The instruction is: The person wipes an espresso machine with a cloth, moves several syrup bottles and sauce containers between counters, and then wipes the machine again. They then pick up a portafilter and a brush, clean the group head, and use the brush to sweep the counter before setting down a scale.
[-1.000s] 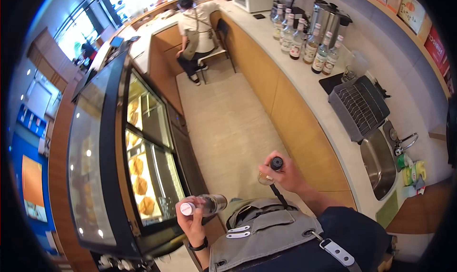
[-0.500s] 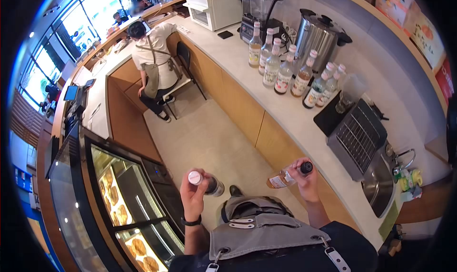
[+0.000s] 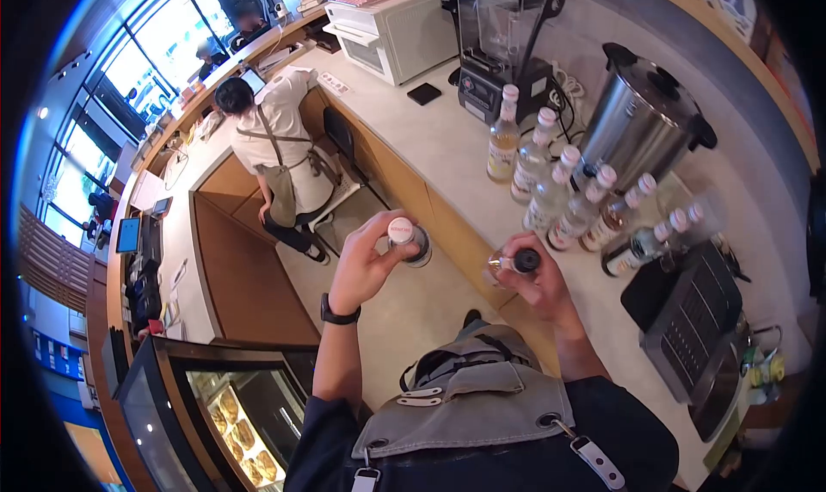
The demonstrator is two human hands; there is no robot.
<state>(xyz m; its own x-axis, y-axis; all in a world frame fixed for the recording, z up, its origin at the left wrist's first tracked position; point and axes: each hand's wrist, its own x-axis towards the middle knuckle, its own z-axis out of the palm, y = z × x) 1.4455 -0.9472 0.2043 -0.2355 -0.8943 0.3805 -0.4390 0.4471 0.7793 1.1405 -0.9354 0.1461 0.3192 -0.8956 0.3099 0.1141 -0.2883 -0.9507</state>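
From my distant place, I look through the head camera, and I see both hands raised in front of the body, well apart from each other. The left hand [image 3: 366, 264] reaches slightly farther forward, with its back turned up to me. Its thumb and fingers are wrapped around the upper part of the white-capped bottle [image 3: 419, 253], so this hand is gripping. The cap points toward me, and the bottle's body goes away below the fingers, over the floor [image 3: 413, 307]. The left forearm runs almost straight forward, with a black wristband [image 3: 341, 309] on the wrist.

The right hand [image 3: 544, 290] is also gripping: its fingers curl around the neck of the black-capped bottle [image 3: 496, 266]. This bottle is tilted, its cap toward me and its body leaning toward the left hand. The right forearm comes up from behind and angles inward.

Ahead of the right hand and to its right, a row of bottles [image 3: 551, 201] stands on the table [image 3: 465, 195], touching neither hand. Beyond the left hand, to its left, a person [image 3: 280, 148] sits with the back toward me.
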